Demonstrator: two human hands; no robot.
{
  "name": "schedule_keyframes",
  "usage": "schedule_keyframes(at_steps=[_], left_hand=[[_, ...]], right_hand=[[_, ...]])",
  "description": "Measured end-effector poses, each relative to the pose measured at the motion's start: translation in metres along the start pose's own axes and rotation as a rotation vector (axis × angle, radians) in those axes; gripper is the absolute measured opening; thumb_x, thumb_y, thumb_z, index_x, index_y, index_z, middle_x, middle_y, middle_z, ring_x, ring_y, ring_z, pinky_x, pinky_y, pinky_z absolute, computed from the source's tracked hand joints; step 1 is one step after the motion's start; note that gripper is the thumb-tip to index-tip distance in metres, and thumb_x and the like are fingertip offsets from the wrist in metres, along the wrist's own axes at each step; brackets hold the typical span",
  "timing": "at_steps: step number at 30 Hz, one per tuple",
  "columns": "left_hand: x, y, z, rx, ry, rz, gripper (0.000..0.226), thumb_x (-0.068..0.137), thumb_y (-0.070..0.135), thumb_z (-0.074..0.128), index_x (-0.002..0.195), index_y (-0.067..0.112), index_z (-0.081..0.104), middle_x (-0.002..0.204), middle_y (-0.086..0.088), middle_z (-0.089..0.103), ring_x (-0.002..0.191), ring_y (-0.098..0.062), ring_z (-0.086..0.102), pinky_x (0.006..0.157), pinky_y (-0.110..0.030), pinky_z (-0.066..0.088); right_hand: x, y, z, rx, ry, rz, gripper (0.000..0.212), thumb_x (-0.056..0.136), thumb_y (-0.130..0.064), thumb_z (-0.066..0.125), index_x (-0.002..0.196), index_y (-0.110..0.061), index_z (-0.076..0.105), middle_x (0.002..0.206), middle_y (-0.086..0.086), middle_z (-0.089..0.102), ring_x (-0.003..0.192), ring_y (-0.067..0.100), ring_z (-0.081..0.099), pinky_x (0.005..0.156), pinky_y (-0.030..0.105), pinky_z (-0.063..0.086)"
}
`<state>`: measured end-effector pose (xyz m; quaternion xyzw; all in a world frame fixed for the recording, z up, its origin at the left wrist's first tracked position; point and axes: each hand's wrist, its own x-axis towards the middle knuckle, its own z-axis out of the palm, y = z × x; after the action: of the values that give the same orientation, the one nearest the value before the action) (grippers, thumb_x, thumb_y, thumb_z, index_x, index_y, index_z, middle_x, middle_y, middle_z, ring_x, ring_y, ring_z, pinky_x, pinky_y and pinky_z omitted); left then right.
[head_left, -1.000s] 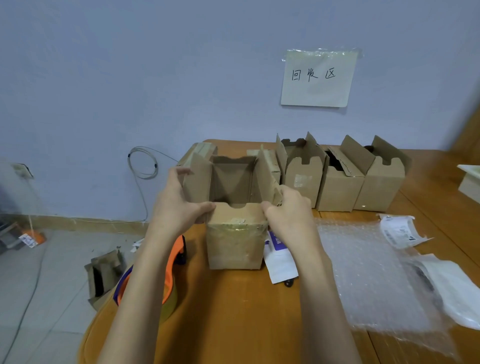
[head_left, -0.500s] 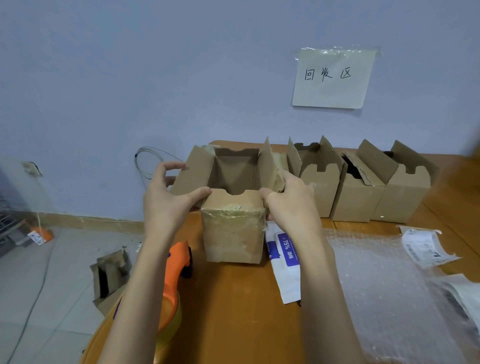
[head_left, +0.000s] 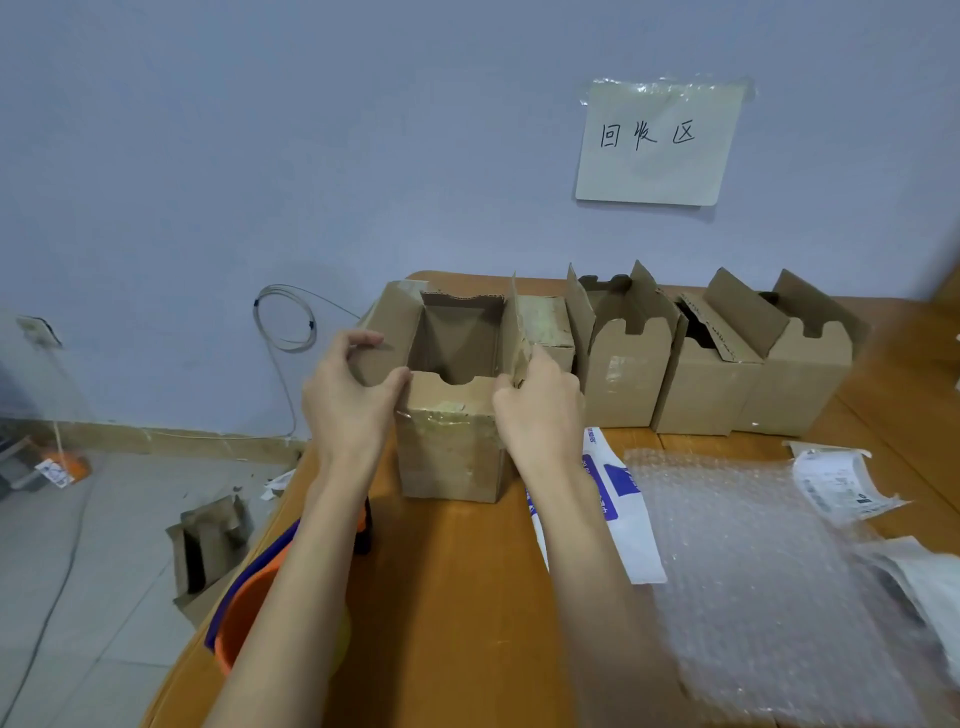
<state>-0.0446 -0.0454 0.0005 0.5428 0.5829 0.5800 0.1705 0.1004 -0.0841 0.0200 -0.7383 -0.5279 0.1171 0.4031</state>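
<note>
The cardboard box (head_left: 449, 452) stands upright near the left edge of the bench (head_left: 457, 597), its open top facing up and tipped a little toward the camera. Its long axis runs vertically, as it is taller than it is wide. It looks light. Nothing shows in the part of the inside that can be seen, and the thin corrugated walls would probably dent under a hard squeeze. Old tape across the front leaves a slick patch there. The flaps are the floppy part and bend at their creases, so the safer hold for moving it is low on the two side walls. The flaps are better held only for folding.

The left hand (head_left: 350, 400) pinches the left flap (head_left: 387, 332), thumb on the near side and fingers curled over the far edge. The right hand (head_left: 540, 410) grips the base of the right flap (head_left: 519, 332), which stands nearly upright.

Just beside the box on the right is a row of boxes (head_left: 623, 384) against the wall, their flaps open too. A white bag (head_left: 618, 509) and a sheet of bubble wrap (head_left: 769, 571) lie flat on the bench nearby.
</note>
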Motion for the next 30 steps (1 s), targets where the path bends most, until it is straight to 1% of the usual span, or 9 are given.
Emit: schedule_keyframes(at_steps=[3,8,11,15,17,19,25,28,30], left_hand=[[0.015,0.001,0.013,-0.001,-0.005,-0.005,0.026,0.075,0.015,0.076,0.097,0.020,0.064,0.095,0.013,0.061,0.094,-0.011,0.059,0.077,-0.024,0.044],[0.046,0.000,0.033,-0.052,-0.098,-0.067,0.025,0.075,0.010,0.073,0.096,0.021,0.062,0.096,0.006,0.064,0.087,-0.018,0.062,0.082,-0.040,0.054],[0.059,-0.001,0.042,-0.062,-0.143,-0.056,0.031,0.080,0.006,0.069,0.106,0.021,0.060,0.103,0.003,0.062,0.069,-0.011,0.055,0.070,-0.028,0.050],[0.065,-0.001,0.052,-0.070,-0.167,-0.039,0.036,0.086,0.003,0.062,0.119,0.017,0.053,0.102,0.011,0.055,0.064,-0.001,0.045,0.058,-0.005,0.039],[0.065,-0.002,0.057,-0.064,-0.197,-0.027,0.040,0.088,0.004,0.060,0.123,0.019,0.050,0.103,0.013,0.051,0.069,-0.001,0.045,0.058,-0.003,0.036],[0.066,-0.006,0.062,-0.060,-0.234,-0.017,0.042,0.088,0.005,0.060,0.125,0.022,0.050,0.113,0.013,0.049,0.080,-0.006,0.047,0.068,-0.009,0.036],[0.064,-0.020,0.073,-0.084,-0.213,-0.029,0.030,0.089,0.006,0.062,0.115,0.018,0.058,0.122,0.002,0.056,0.098,-0.010,0.052,0.081,-0.017,0.042],[0.065,-0.020,0.075,-0.047,-0.207,-0.022,0.030,0.089,0.006,0.062,0.115,0.021,0.058,0.127,-0.003,0.053,0.086,0.001,0.051,0.074,-0.006,0.040],[0.060,-0.015,0.077,-0.037,-0.148,-0.019,0.035,0.088,0.008,0.063,0.119,0.024,0.056,0.136,-0.006,0.043,0.097,-0.001,0.054,0.084,-0.013,0.043]], right_hand=[[0.013,-0.002,0.008,0.045,0.053,0.016,0.035,0.098,-0.027,0.052,0.129,-0.010,0.053,0.119,0.009,0.064,0.109,0.025,0.061,0.086,0.032,0.051],[0.046,-0.005,0.026,0.199,0.072,0.062,0.027,0.097,-0.033,0.053,0.107,-0.010,0.064,0.101,0.006,0.068,0.097,0.021,0.064,0.079,0.028,0.051],[0.066,-0.005,0.039,0.293,0.064,0.077,0.026,0.095,-0.036,0.057,0.104,-0.012,0.064,0.103,0.004,0.066,0.096,0.019,0.062,0.078,0.029,0.050],[0.088,-0.007,0.048,0.395,0.048,0.085,0.029,0.093,-0.039,0.058,0.107,-0.015,0.066,0.108,0.004,0.065,0.100,0.018,0.059,0.079,0.028,0.045],[0.095,-0.005,0.050,0.416,0.028,0.106,0.032,0.093,-0.039,0.059,0.112,-0.014,0.066,0.110,0.003,0.065,0.103,0.018,0.058,0.081,0.027,0.042],[0.098,-0.001,0.051,0.429,-0.003,0.123,0.035,0.091,-0.040,0.061,0.114,-0.013,0.065,0.112,0.002,0.065,0.103,0.016,0.057,0.081,0.025,0.041],[0.096,0.007,0.056,0.411,0.038,0.106,0.030,0.087,-0.036,0.068,0.107,-0.013,0.068,0.101,0.001,0.068,0.092,0.013,0.060,0.067,0.016,0.041],[0.091,0.009,0.055,0.389,0.036,0.099,0.031,0.086,-0.032,0.070,0.112,-0.014,0.068,0.104,0.002,0.070,0.097,0.014,0.063,0.075,0.020,0.047],[0.088,0.009,0.048,0.418,0.005,0.096,0.037,0.085,-0.030,0.072,0.117,-0.012,0.065,0.106,0.003,0.070,0.099,0.014,0.063,0.079,0.020,0.046]])
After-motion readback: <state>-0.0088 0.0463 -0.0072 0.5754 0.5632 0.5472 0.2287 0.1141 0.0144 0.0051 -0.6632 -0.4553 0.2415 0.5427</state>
